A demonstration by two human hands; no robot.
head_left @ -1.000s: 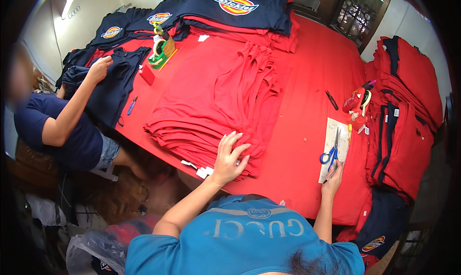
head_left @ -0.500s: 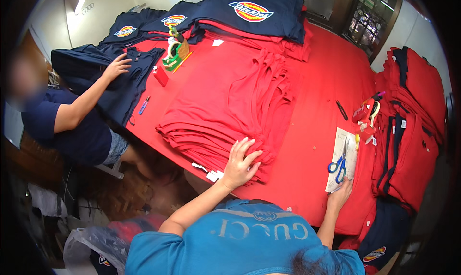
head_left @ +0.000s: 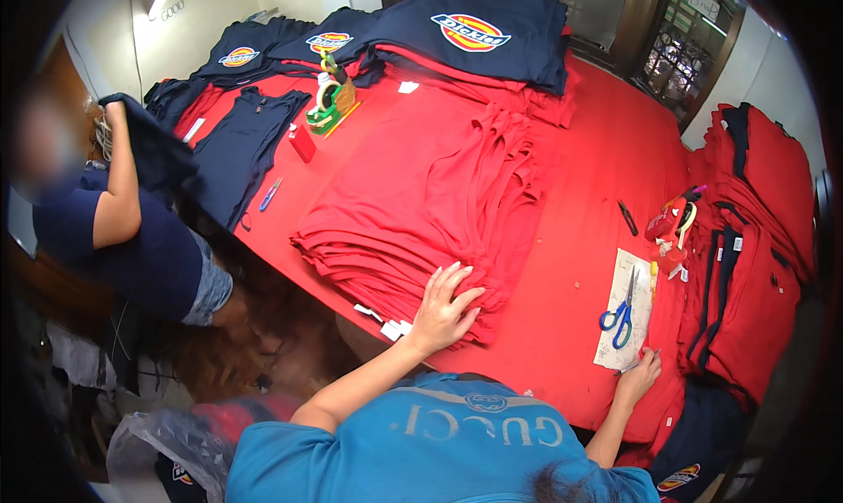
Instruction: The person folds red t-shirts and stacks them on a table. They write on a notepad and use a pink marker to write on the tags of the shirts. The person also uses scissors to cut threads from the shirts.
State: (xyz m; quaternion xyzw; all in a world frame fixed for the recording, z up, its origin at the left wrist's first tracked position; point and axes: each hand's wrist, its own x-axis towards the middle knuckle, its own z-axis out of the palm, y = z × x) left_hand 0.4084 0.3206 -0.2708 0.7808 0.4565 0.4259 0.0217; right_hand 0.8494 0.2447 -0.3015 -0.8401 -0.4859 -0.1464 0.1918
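Note:
My left hand point(head_left: 444, 312) lies on the near corner of a thick stack of red garments point(head_left: 395, 187), fingers spread and holding nothing. At the near right of the table, my right hand point(head_left: 639, 377) is closed, fingers together by the lower corner of a paper sheet point(head_left: 609, 349). Something small and thin seems to be between them, too small to name. Blue-handled scissors point(head_left: 622, 320) rest on the sheet, blades pointing away from me. White labels point(head_left: 395, 330) stick out from under the stack's near edge.
At the left, a co-worker point(head_left: 132, 231) holds up a navy garment point(head_left: 158, 152); another navy garment point(head_left: 237, 156) lies flat. A green tape dispenser point(head_left: 325, 117) and blue cutter point(head_left: 270, 194) are nearby. Printed navy garments point(head_left: 413, 42) are piled behind, folded red ones point(head_left: 755, 275) at right.
The co-worker's hand has gone from the table up to the left, lifting a navy garment. My right hand has shifted slightly toward me, off the sheet's edge; my left stays on the stack.

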